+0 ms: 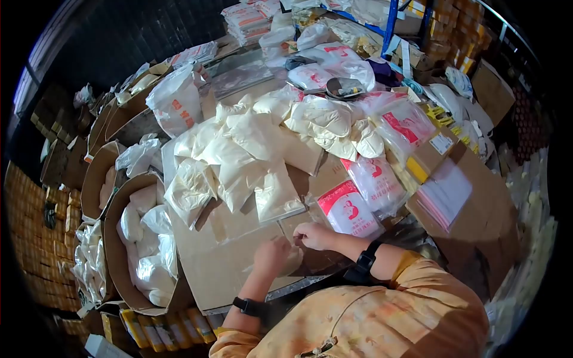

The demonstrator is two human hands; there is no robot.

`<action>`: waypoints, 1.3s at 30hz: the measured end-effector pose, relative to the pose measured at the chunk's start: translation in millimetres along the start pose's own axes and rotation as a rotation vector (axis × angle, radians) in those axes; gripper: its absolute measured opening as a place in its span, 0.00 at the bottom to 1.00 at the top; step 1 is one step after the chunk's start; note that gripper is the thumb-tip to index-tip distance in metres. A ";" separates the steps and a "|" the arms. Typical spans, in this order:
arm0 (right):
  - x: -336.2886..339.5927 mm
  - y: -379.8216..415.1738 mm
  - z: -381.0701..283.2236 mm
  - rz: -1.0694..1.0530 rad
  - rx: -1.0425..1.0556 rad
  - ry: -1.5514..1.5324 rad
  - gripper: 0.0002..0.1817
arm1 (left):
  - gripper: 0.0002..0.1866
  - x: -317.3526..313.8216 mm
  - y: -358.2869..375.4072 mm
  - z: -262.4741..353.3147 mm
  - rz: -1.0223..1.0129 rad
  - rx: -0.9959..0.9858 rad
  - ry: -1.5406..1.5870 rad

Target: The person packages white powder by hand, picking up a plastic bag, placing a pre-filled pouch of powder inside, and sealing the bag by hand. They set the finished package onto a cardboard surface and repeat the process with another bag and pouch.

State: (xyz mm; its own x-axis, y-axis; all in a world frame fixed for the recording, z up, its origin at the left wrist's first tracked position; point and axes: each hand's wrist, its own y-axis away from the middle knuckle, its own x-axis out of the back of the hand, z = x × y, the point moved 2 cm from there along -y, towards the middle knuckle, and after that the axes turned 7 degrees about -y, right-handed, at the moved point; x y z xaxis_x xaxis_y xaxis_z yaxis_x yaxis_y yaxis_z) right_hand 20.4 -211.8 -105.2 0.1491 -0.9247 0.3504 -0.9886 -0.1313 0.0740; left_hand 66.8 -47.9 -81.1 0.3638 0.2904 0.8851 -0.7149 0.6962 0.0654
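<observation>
My left hand (271, 256) and my right hand (315, 236) are close together over the cardboard sheet (209, 256) near my body. Both have their fingers closed on the upper part of a small see-through plastic bag (292, 261), which hangs below them; what is in it is hard to make out. Just beyond my hands lies a heap of clear bags filled with cream-white powder (248, 140). To the right of my right hand are a red-and-white printed pack (350, 210) and a similar pack (375, 182).
On the left stands an open carton (113, 238) holding several white filled bags. A dark scoop or pan (345, 88) lies behind the heap. At the right, papers (444, 192) rest on a brown carton (477, 221). A blue rack post (391, 27) rises at the back.
</observation>
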 end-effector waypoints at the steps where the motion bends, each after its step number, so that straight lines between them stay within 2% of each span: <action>1: -1.7 0.7 3.0 0.020 -0.014 -0.029 0.06 | 0.05 1.5 -0.9 1.9 0.007 0.004 0.016; 5: -5.8 0.3 12.8 0.061 -0.051 -0.159 0.08 | 0.05 6.8 -0.6 6.1 0.030 0.026 0.077; 9: -6.2 -0.5 10.4 0.060 -0.012 -0.111 0.06 | 0.05 5.6 -1.7 2.9 0.047 0.030 0.071; 15: -6.8 0.7 6.6 0.067 -0.027 -0.139 0.06 | 0.05 1.1 -1.9 0.6 0.035 -0.022 0.058; 20: -7.6 2.9 7.5 0.074 -0.044 -0.167 0.05 | 0.04 6.1 -1.1 6.7 0.103 -0.107 -0.059; 24: -9.8 4.4 5.9 0.117 0.050 -0.072 0.05 | 0.01 6.1 -1.3 10.7 0.148 -0.159 -0.185; 29: -7.8 8.4 3.0 0.157 0.232 -0.014 0.06 | 0.02 2.9 -2.0 11.5 0.182 -0.202 -0.186; 33: -6.0 9.6 0.0 0.218 0.315 -0.010 0.05 | 0.02 -2.0 -2.9 8.0 0.192 -0.176 -0.190; 36: -4.5 9.8 -2.9 0.211 0.313 0.015 0.05 | 0.05 0.8 -3.6 12.3 0.277 -0.244 -0.191; 39: -5.4 9.8 -5.7 0.242 0.351 0.058 0.04 | 0.02 2.7 -1.8 10.7 0.193 -0.191 -0.181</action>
State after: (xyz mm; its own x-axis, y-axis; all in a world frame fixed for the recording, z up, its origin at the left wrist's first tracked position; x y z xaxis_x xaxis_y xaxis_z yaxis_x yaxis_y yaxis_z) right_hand 10.0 -206.1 -101.0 -0.0969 -0.9236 0.3710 -0.9413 -0.0361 -0.3358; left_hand 62.7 -55.4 -74.0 0.1084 0.3197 0.9413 -0.6293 0.7551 -0.1840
